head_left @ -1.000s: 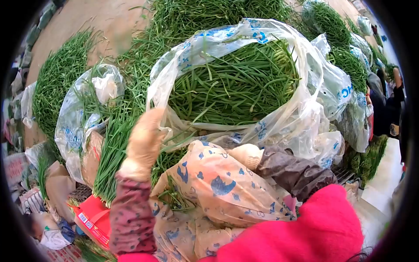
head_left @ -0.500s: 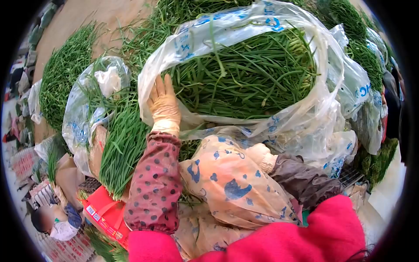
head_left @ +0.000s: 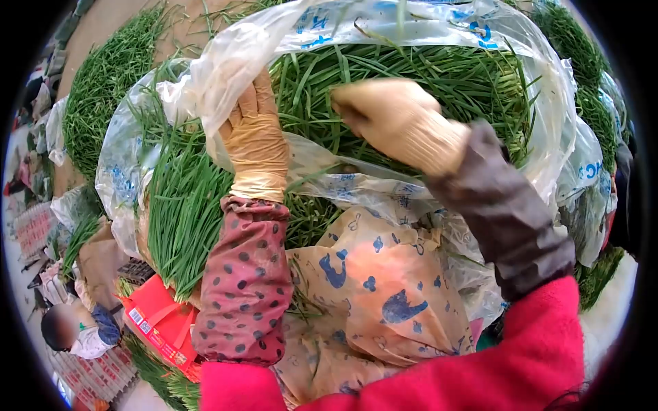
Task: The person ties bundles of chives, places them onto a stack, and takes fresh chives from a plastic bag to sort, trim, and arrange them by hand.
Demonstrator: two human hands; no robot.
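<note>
A big clear plastic bag (head_left: 404, 24) with blue print lies in front of me, its mouth wide and full of garlic chives (head_left: 411, 68). At the bag's left rim, my left hand (head_left: 259, 147), in a tan glove, has the plastic bunched about its fingers; the fingertips are partly hidden under the film. Over the chives hangs my right hand (head_left: 408, 123) in a cream knitted glove. Its fingers are curled closed and blurred by motion, so anything in them cannot be made out. A bundle of chives (head_left: 185, 219) rests left of my left forearm.
A red box (head_left: 161, 325) sits low at the left, beyond my left sleeve. More chives (head_left: 110, 96) are heaped at the far left and far right (head_left: 576, 48). A patterned apron (head_left: 384, 294) covers my lap. Another person (head_left: 82, 329) is at lower left.
My right hand has come up from beside my lap to above the chives. The bag's left rim has been drawn up over my left fingers, which were spread against it before.
</note>
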